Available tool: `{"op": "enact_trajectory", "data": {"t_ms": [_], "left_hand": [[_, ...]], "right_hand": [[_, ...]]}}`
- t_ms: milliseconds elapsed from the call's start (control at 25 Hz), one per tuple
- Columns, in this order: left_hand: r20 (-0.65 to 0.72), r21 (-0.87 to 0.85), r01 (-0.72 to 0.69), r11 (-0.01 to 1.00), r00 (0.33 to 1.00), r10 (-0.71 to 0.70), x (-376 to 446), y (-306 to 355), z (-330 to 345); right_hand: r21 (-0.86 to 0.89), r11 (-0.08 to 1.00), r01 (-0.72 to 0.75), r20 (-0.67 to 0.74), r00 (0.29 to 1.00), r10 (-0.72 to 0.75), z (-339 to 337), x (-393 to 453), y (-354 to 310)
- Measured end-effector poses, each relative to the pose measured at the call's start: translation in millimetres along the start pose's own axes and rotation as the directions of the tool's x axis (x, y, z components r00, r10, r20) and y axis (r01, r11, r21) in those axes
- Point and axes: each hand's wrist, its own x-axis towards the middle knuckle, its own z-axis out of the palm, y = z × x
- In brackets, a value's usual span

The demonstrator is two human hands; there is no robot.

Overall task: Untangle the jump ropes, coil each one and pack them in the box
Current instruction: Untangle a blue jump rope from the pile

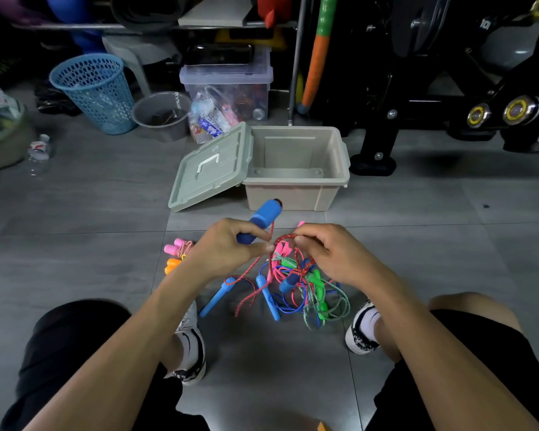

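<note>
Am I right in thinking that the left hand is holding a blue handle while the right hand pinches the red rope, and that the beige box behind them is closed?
Not quite: the beige box is open, its lid leaning against its left side, as the head view shows. The left hand does hold the blue handle, and the right hand pinches the red rope.

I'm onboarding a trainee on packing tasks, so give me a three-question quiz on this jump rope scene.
1. True or false: the beige box already holds a coiled rope.
2. Which hand grips the blue foam handle? A) left hand B) right hand
3. Fill in: the right hand pinches the ___ rope above the tangled pile.

Key: 1 false, it looks empty, its lid leaning alongside; 2 A; 3 red.
</note>
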Motion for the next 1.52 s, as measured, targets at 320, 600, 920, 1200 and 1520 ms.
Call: {"op": "enact_trajectory", "data": {"t_ms": [320,600,920,1200,1520], "left_hand": [[-0.131,-0.159,-0.2,0.967,0.975,0.18,1.4,17.5,10.2],[-0.26,-0.458,-0.09,0.884,0.965,-0.037,4.0,20.4,-8.3],[-0.05,0.226,0.256,0.94,0.967,-0.251,3.6,-6.3,-4.2],[-0.076,0.093,-0.251,0.964,0.963,0.258,-5.5,14.1,12.3],[-0.185,-0.077,-0.224,0.972,0.961,0.206,0.4,25.0,17.6]], "right_hand": [[0.032,0.995,-0.089,-0.019,0.996,0.09,4.9,1.7,15.5],[-0.042,0.955,-0.293,0.022,0.955,0.294,7.6,1.9,46.6],[0.012,0.997,-0.074,-0.116,0.99,0.075,-2.2,-0.9,19.2],[-0.03,0.999,0.038,-0.003,0.999,-0.038,-1.0,-6.9,1.0],[0.019,1.0,-0.021,-0.037,0.999,0.021,4.2,-3.5,11.8]]}}
